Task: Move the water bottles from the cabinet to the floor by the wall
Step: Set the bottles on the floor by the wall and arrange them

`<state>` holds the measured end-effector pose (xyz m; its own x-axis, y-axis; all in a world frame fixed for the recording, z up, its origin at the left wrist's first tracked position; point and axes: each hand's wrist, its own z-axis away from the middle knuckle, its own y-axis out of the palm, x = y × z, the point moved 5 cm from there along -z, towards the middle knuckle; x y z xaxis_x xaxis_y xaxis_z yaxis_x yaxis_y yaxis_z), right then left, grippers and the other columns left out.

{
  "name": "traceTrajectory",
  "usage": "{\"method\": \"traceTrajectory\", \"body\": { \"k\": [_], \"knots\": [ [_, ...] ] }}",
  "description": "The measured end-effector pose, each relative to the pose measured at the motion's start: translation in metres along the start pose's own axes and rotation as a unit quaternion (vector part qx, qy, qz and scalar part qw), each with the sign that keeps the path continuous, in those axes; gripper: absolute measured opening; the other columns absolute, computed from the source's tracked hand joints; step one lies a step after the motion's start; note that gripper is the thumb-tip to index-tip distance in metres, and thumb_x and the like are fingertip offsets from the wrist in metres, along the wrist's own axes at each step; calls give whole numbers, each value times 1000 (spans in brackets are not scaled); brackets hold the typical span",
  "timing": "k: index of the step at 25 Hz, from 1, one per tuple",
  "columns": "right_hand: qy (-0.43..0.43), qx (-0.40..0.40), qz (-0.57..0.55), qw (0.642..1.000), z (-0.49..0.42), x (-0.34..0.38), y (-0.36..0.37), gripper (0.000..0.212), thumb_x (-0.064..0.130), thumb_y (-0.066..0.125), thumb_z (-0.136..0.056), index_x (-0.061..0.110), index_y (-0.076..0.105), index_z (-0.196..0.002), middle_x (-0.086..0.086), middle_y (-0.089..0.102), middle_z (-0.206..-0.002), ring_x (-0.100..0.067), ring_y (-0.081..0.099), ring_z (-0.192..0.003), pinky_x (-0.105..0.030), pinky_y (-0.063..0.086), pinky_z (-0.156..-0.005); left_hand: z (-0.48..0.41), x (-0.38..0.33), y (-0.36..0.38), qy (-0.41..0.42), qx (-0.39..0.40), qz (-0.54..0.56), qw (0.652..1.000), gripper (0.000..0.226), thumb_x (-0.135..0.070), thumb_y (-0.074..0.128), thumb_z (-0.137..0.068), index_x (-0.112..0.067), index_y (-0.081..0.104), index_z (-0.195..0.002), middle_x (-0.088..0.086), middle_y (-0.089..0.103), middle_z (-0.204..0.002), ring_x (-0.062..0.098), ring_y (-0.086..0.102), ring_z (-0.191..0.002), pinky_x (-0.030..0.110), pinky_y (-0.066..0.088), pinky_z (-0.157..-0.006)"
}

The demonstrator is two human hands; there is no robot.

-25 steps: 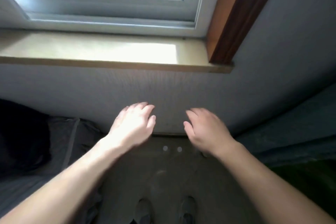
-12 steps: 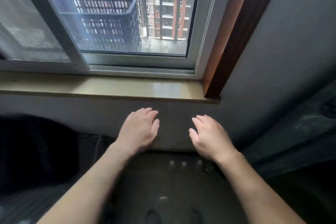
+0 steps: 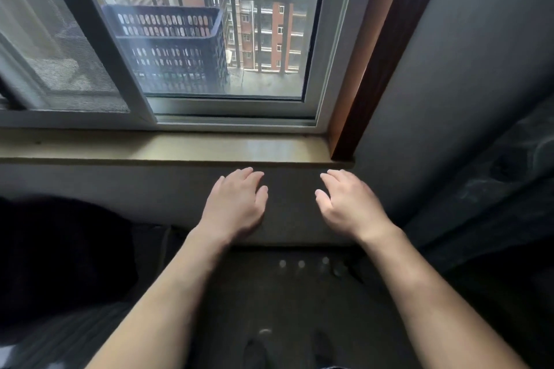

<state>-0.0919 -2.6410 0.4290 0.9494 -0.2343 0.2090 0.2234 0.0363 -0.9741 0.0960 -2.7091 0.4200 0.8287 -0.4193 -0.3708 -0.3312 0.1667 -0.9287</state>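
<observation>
Several water bottles (image 3: 301,265) stand on the dark floor at the foot of the wall, seen from above as pale round caps in a short row; their bodies are hard to make out in the dim light. My left hand (image 3: 236,204) and my right hand (image 3: 347,204) hover side by side in front of the wall, above the bottles, palms down with fingers relaxed and nothing in them. No cabinet is in view.
A window sill (image 3: 180,148) juts out just above my hands, with a sliding window behind it. A dark crate (image 3: 171,51) sits outside. A dark bulky shape (image 3: 60,249) lies at left, dark fabric (image 3: 494,189) at right. My feet (image 3: 254,350) are below.
The camera has tilted upward, so the window and the crate outside came into view. Both hands stayed open and rose slightly toward the sill. More bottle caps show on the floor.
</observation>
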Motion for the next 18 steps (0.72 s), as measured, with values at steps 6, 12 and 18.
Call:
{"method": "traceTrajectory", "body": {
  "k": [6, 12, 18],
  "knots": [
    [24, -31, -1, 999, 28, -12, -16, 41, 36, 38, -91, 7, 60, -109, -8, 61, -117, -31, 51, -116, -44, 40, -100, 8, -20, 2, 29, 18, 6, 999, 43, -33, 39, -101, -20, 49, -140, -1, 48, -146, 17, 38, -136, 35, 22, -113],
    [66, -47, -2, 997, 87, -57, -27, 37, 32, 45, -94, 8, 59, -119, -10, 57, -130, -29, 45, -126, -42, 34, -108, 34, -74, 12, 77, 6, 1, 997, 41, -31, 41, -100, -19, 52, -138, -1, 51, -143, 17, 42, -134, 35, 25, -112],
    [116, -61, -13, 991, 183, -122, -32, 39, 31, 44, -95, 8, 57, -125, -10, 55, -136, -29, 43, -130, -40, 31, -111, 88, -159, 32, 138, -2, 10, 990, 39, -28, 47, -98, -16, 56, -135, 1, 53, -142, 21, 45, -131, 35, 32, -110]
  ]
}}
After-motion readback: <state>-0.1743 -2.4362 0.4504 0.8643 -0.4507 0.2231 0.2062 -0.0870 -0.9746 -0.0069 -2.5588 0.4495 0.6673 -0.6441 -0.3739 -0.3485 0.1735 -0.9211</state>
